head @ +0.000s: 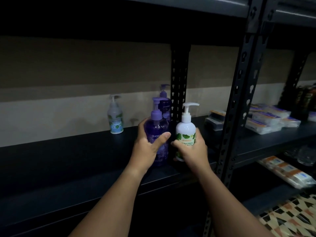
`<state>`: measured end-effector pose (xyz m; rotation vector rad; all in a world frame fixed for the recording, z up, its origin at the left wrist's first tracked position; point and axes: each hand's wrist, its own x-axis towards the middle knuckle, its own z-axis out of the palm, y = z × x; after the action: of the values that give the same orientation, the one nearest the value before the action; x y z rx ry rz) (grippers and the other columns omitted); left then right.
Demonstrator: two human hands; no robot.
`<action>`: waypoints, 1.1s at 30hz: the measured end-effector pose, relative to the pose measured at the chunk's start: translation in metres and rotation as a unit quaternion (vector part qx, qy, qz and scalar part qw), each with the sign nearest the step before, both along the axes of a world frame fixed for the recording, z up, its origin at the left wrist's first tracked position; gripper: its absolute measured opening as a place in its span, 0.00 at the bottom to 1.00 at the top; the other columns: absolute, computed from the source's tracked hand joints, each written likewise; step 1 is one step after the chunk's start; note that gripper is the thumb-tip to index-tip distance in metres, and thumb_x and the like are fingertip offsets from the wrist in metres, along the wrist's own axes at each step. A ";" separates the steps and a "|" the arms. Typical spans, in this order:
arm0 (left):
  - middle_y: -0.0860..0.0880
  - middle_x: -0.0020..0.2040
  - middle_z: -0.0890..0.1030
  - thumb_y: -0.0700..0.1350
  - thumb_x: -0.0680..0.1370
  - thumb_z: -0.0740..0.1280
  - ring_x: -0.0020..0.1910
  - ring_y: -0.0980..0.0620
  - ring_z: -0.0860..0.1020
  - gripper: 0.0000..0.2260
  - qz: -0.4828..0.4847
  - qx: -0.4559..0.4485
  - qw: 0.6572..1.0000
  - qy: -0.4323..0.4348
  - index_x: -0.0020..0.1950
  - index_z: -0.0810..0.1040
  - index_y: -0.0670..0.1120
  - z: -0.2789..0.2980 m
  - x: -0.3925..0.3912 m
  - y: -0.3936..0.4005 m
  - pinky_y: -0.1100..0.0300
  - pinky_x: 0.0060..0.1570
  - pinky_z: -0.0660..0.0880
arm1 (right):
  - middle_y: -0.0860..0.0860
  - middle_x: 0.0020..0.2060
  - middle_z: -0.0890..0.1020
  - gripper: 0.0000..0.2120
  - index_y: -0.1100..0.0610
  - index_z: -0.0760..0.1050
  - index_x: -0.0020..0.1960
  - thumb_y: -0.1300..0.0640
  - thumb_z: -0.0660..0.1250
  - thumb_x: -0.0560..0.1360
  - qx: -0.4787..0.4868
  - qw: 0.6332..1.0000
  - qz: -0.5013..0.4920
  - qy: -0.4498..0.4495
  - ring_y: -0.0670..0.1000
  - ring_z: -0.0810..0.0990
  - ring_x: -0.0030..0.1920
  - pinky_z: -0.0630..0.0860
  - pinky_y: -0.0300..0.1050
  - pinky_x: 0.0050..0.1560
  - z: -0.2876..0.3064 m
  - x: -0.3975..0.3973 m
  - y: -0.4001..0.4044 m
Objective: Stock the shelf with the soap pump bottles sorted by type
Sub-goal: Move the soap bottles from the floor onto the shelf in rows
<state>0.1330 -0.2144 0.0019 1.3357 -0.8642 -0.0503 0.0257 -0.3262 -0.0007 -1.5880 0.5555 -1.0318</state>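
Note:
My left hand (pixel 148 147) grips a purple pump bottle (pixel 156 129) at the front of the dark shelf (pixel 77 161). A second purple pump bottle (pixel 165 100) stands right behind it against the rear post. My right hand (pixel 193 151) holds a white pump bottle with a green leaf label (pixel 185 129) just right of the purple one, near the shelf's front edge. A pale white bottle with a blue-green label (pixel 115 117) stands alone at the back of the shelf, further left.
Black perforated uprights (pixel 239 100) divide this bay from the right one. The right bay holds wrapped packs (pixel 266 120) and dark boxes (pixel 215 122). More packs (pixel 287 173) lie on the shelf below. Patterned floor tiles (pixel 290 218) show at the lower right.

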 end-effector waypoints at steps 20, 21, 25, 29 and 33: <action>0.47 0.66 0.80 0.42 0.78 0.76 0.63 0.51 0.78 0.31 0.069 0.171 0.983 -0.013 0.76 0.64 0.47 -0.022 0.098 -0.076 0.62 0.63 0.70 | 0.51 0.40 0.81 0.17 0.48 0.75 0.50 0.60 0.78 0.67 0.004 0.999 0.039 0.009 0.51 0.81 0.41 0.84 0.52 0.32 -0.004 0.001 -0.008; 0.46 0.67 0.80 0.41 0.77 0.76 0.64 0.50 0.78 0.31 0.080 0.181 0.980 -0.012 0.76 0.65 0.46 -0.023 0.103 -0.081 0.61 0.64 0.70 | 0.51 0.40 0.81 0.17 0.48 0.75 0.50 0.60 0.79 0.67 0.004 0.999 0.040 0.007 0.51 0.81 0.41 0.84 0.52 0.32 -0.005 0.001 -0.008; 0.40 0.69 0.78 0.42 0.75 0.78 0.67 0.41 0.77 0.32 0.134 0.236 0.962 -0.016 0.74 0.67 0.40 -0.023 0.119 -0.096 0.55 0.66 0.71 | 0.50 0.38 0.81 0.17 0.49 0.76 0.50 0.60 0.79 0.67 0.004 0.999 0.044 0.002 0.49 0.81 0.38 0.84 0.53 0.32 -0.008 0.002 -0.009; 0.37 0.70 0.76 0.45 0.77 0.77 0.68 0.37 0.75 0.30 0.176 0.282 0.943 -0.008 0.72 0.67 0.37 -0.024 0.126 -0.110 0.48 0.68 0.71 | 0.50 0.37 0.81 0.17 0.49 0.76 0.50 0.60 0.79 0.67 -0.001 0.999 0.043 0.000 0.50 0.80 0.36 0.84 0.55 0.32 -0.010 0.003 -0.011; 0.36 0.71 0.73 0.49 0.79 0.74 0.70 0.35 0.73 0.30 0.207 0.308 0.928 -0.003 0.73 0.65 0.36 -0.027 0.131 -0.117 0.42 0.70 0.71 | 0.50 0.37 0.81 0.17 0.50 0.75 0.50 0.59 0.79 0.67 -0.009 0.999 0.043 0.000 0.50 0.81 0.35 0.84 0.57 0.32 -0.012 0.003 -0.011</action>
<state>0.2639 -0.3313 -0.0252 2.0912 -0.5668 0.0161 0.0287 -0.3367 -0.0126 -1.6136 0.4759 -0.9749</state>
